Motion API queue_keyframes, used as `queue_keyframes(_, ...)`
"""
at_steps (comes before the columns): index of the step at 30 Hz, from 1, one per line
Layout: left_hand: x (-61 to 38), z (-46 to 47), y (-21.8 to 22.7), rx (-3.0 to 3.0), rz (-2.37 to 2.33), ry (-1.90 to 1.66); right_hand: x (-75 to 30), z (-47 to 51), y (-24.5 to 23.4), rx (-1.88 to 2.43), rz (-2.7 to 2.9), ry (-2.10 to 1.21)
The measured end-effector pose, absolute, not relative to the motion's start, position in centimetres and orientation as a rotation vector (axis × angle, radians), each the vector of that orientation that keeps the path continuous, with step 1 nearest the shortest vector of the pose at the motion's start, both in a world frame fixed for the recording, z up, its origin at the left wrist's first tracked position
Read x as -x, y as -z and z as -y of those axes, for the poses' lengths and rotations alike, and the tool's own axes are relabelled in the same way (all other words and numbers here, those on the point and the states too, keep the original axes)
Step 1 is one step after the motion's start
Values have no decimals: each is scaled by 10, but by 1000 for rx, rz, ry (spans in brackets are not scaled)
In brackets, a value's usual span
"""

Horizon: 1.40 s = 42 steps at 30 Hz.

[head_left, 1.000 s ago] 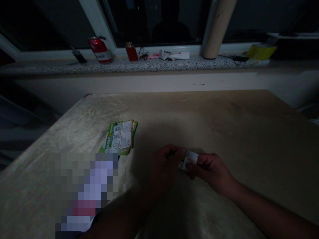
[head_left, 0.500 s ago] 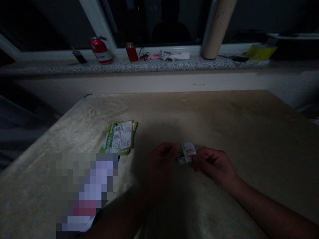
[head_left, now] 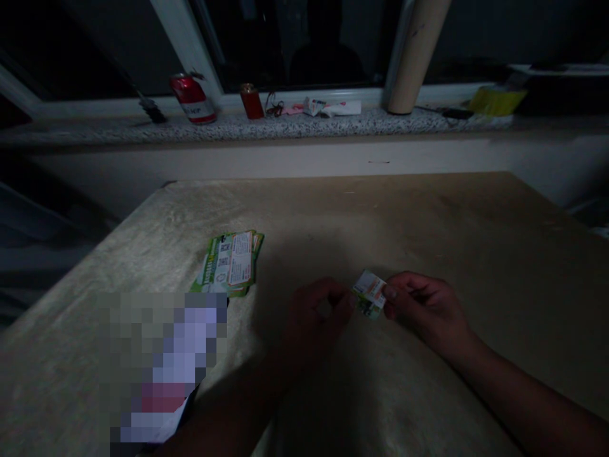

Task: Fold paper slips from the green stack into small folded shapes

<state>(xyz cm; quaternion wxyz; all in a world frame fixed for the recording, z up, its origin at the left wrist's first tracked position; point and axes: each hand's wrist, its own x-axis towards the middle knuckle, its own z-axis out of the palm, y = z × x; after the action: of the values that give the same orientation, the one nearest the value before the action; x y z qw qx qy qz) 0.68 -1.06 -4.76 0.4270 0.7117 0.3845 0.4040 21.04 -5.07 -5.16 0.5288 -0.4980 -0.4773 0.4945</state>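
Observation:
A small folded leaflet (head_left: 371, 287), white and green with orange print, is held up over the table in front of me. My right hand (head_left: 428, 308) pinches its right side between thumb and fingers. At the leaflet's left corner, the thumb and forefinger of my left hand (head_left: 321, 311) close together on the edge; shadow hides the other fingers. To the left lies a stack of green and white printed leaflets (head_left: 228, 263), slightly fanned, with QR codes on the top one.
A pixelated pale oblong object (head_left: 176, 368) lies beside my left forearm on the tan table (head_left: 404, 216). On the granite sill (head_left: 228, 130) stand a red can (head_left: 193, 98), a red lighter-like item (head_left: 251, 101), crumpled wrappers (head_left: 328, 108) and a cardboard tube (head_left: 413, 70).
The folded leaflet has shifted slightly right and tilted, its right end now lower. My right hand has moved a little right, and my left hand has followed along its edge.

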Motion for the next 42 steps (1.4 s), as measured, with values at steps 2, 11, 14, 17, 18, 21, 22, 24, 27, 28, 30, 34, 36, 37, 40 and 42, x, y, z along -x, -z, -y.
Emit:
queue_keyframes(2, -6, 10, 47, -1797, -937, -988, -211, 52, 51, 1173, 1185, -1196)
queue_keyframes(11, 0, 8, 46, -1835, -861, -834, -212, 53, 50, 1120, 1216, -1235)
queue_keyframes(14, 0, 8, 44, -1844, -836, -846, -212, 53, 52, 1088, 1191, -1259)
queue_keyframes(17, 0, 9, 44, -1882, -815, -837, -212, 51, 53, 1076, 1203, -1307)
queue_keyframes(18, -1, 9, 44, -1894, -812, -829, -212, 51, 53, 1079, 1221, -1318)
queue_keyframes(21, -1, 10, 46, -1895, -796, -822, -211, 51, 51, 1094, 1301, -1314)
queue_keyframes(22, -1, 10, 46, -1887, -788, -823, -211, 52, 50, 1099, 1326, -1304)
queue_keyframes(24, -1, 10, 47, -1876, -781, -820, -211, 53, 48, 1106, 1351, -1278)
queue_keyframes(27, 0, 11, 47, -1879, -786, -824, -211, 53, 48, 1114, 1343, -1260)
queue_keyframes(28, 0, 11, 47, -1881, -791, -830, -212, 53, 49, 1112, 1337, -1261)
queue_keyframes(30, 0, 10, 47, -1882, -797, -848, -213, 52, 50, 1114, 1332, -1267)
queue_keyframes(34, -1, 9, 47, -1884, -804, -855, -214, 52, 52, 1127, 1330, -1264)
queue_keyframes(36, -1, 9, 46, -1917, -784, -832, -213, 53, 52, 1106, 1326, -1291)
queue_keyframes(37, -1, 9, 45, -1948, -760, -815, -213, 53, 52, 1088, 1326, -1318)
queue_keyframes(40, -1, 10, 44, -2021, -649, -741, -211, 54, 51, 1021, 1365, -1399)
queue_keyframes(42, -1, 10, 44, -2035, -589, -701, -211, 55, 50, 990, 1406, -1433)
